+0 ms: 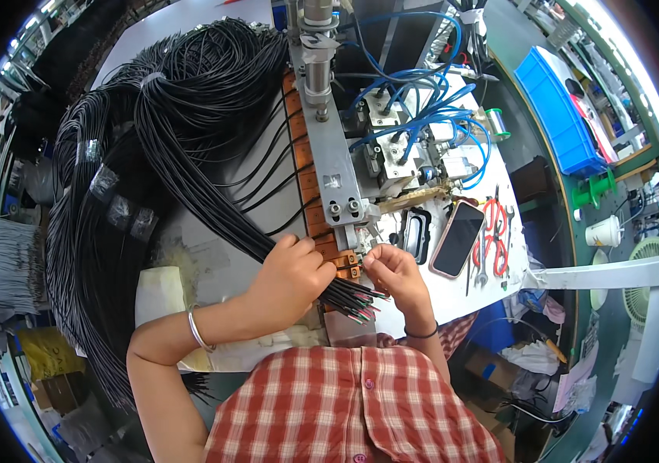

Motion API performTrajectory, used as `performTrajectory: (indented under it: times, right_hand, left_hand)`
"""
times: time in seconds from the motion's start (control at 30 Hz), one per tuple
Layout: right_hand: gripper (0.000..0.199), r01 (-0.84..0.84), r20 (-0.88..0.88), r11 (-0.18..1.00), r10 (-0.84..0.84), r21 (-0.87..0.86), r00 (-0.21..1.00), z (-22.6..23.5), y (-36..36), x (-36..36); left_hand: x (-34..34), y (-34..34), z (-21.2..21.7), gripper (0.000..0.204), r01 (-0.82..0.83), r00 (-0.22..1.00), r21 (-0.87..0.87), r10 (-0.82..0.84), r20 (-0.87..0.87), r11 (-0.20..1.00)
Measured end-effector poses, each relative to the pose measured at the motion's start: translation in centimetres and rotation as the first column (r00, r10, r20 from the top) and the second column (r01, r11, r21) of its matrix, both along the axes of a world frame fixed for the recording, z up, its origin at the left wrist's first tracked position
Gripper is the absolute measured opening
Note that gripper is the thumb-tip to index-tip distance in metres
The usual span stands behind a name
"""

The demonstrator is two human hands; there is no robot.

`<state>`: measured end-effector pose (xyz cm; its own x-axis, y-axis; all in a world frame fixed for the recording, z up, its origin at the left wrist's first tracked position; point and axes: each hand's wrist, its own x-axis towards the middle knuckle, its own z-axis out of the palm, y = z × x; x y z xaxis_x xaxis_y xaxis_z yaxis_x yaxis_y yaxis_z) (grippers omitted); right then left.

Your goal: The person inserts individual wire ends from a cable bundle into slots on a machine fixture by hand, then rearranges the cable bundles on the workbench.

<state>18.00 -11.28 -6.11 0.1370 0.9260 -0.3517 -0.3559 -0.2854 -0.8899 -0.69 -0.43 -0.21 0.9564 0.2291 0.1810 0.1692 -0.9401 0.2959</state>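
My left hand (289, 279) is closed around a bundle of black cables (225, 220), just left of an orange-brown metal block (345, 265) on the machine. The trimmed cable ends (356, 299), with red, green and dark inner wires showing, stick out below that hand toward the right. At the block's right side, my right hand (397, 279) pinches thumb and forefinger together; what lies between the fingertips is too small to tell. Several single black cables (268, 179) run across to a long orange-brown strip (306, 174) beside the grey metal bar (326, 154).
A large heap of black cables (198, 69) covers the left of the table. On the right are blue air hoses (422, 100), a phone (457, 241), red-handled scissors (497, 255), a wrench (482, 262) and a blue bin (557, 112). A white cup (603, 231) stands farther right.
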Motion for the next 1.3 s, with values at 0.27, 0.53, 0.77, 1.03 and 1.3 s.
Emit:
performTrajectory:
  times: [0.27,0.53,0.77,1.03,1.3]
  right_hand:
    - [0.005,0.239,0.202,0.95,-0.279,0.202,0.939,1.2,-0.6,-1.6]
    - [0.009,0.219,0.116,0.963,-0.238,0.16,0.964,1.4,-0.8,-1.4]
    - [0.008,0.286,0.11,0.935,-0.312,0.209,0.944,1.3,-1.0,-1.5]
    - [0.007,0.093,-0.119,0.985,-0.075,0.146,0.99,2.4,-1.5,-0.9]
    - [0.008,0.155,0.199,0.976,-0.185,0.156,0.962,2.1,-1.2,-0.6]
  left_hand:
    - [-0.1,0.0,0.8,0.031,-0.014,1.0,-0.065,0.015,0.008,0.998]
    - [-0.2,0.2,1.1,0.03,0.012,1.0,-0.085,-0.011,0.011,0.996]
    - [-0.1,-0.1,1.0,0.032,0.0,0.998,-0.092,0.006,0.062,0.996]
    - [-0.3,-0.3,0.5,0.025,-0.026,0.998,-0.045,0.028,0.058,0.999]
    - [-0.1,-0.6,0.1,0.023,-0.08,0.993,-0.057,0.084,0.087,0.995]
